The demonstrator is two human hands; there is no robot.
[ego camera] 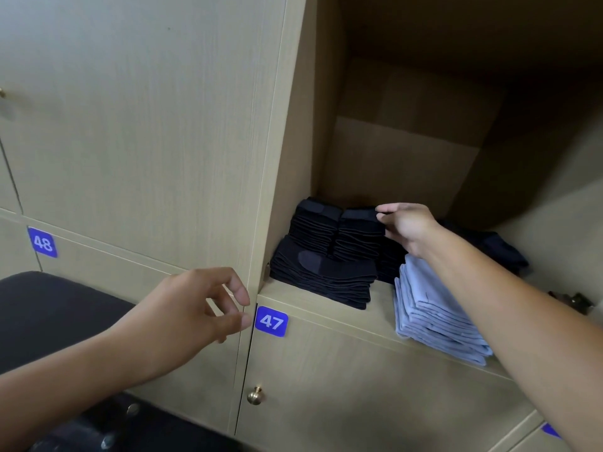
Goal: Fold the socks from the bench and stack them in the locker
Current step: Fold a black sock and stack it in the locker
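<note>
three stacks of folded black socks (326, 272) sit on the open locker (326, 306) shelf: a low, wide one in front and two taller ones behind it, thin ribbed layers with soft edges. one pile of pale blue folded cloth (430, 318) lies just beside them on the right. the right hand (408, 228) pinches the top sock of the rear right stack. the left hand (202, 305) hangs loosely curled, holding nothing, near a blue square tag reading 47 (271, 321). one round brass knob (255, 395) sits below on pale woodgrain.
</note>
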